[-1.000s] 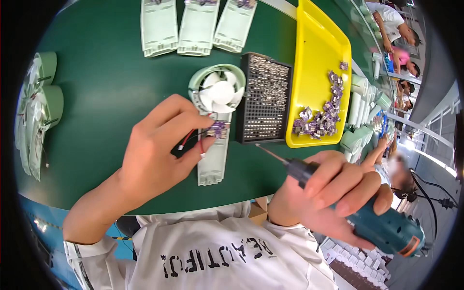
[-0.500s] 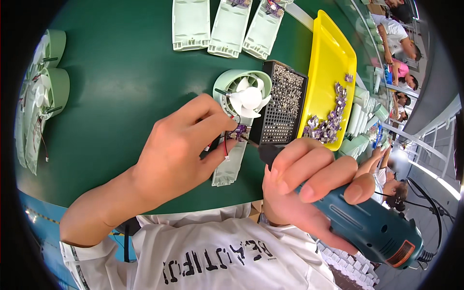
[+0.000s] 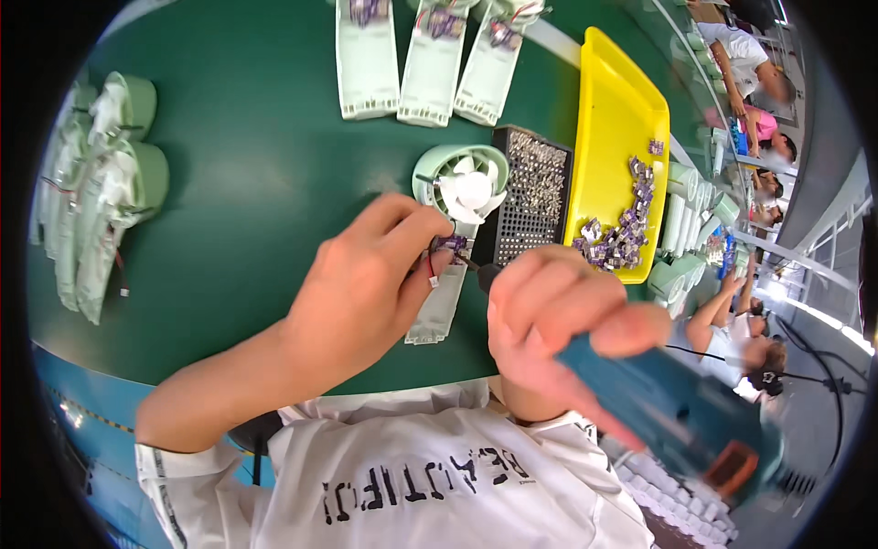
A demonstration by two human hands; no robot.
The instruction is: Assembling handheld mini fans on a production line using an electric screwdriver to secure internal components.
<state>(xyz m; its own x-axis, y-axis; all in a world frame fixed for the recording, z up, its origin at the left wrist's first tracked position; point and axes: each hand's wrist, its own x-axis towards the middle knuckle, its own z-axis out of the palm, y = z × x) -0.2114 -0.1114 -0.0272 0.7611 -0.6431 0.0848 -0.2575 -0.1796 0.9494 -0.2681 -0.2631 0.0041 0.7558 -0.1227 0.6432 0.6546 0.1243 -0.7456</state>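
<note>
A light-green handheld fan shell with white fan blades [image 3: 474, 189] lies on the green table, its handle half [image 3: 435, 316] pointing toward me. Bent over the handle, my left hand [image 3: 352, 284] has thumb and forefinger closed at a small purple circuit board [image 3: 455, 243] with red and black wires; I cannot tell whether they pinch the board or the wires. My right hand [image 3: 567, 316] is wrapped round a teal electric screwdriver [image 3: 663, 398], held slantwise and blurred at its rear. Its thin bit reaches the edge of the board.
A black screw tray [image 3: 528, 242] filled with small screws stands right of the fan. Beyond it is a yellow tray [image 3: 599, 119] with several purple boards. More fan shells lie at the back [image 3: 368, 73] and at the left [image 3: 142, 178]. Other people work at the far right.
The whole view has shifted slightly. My right hand and the screwdriver have moved a little left and tilted, with the tool's rear end lower. My left hand stays at the board.
</note>
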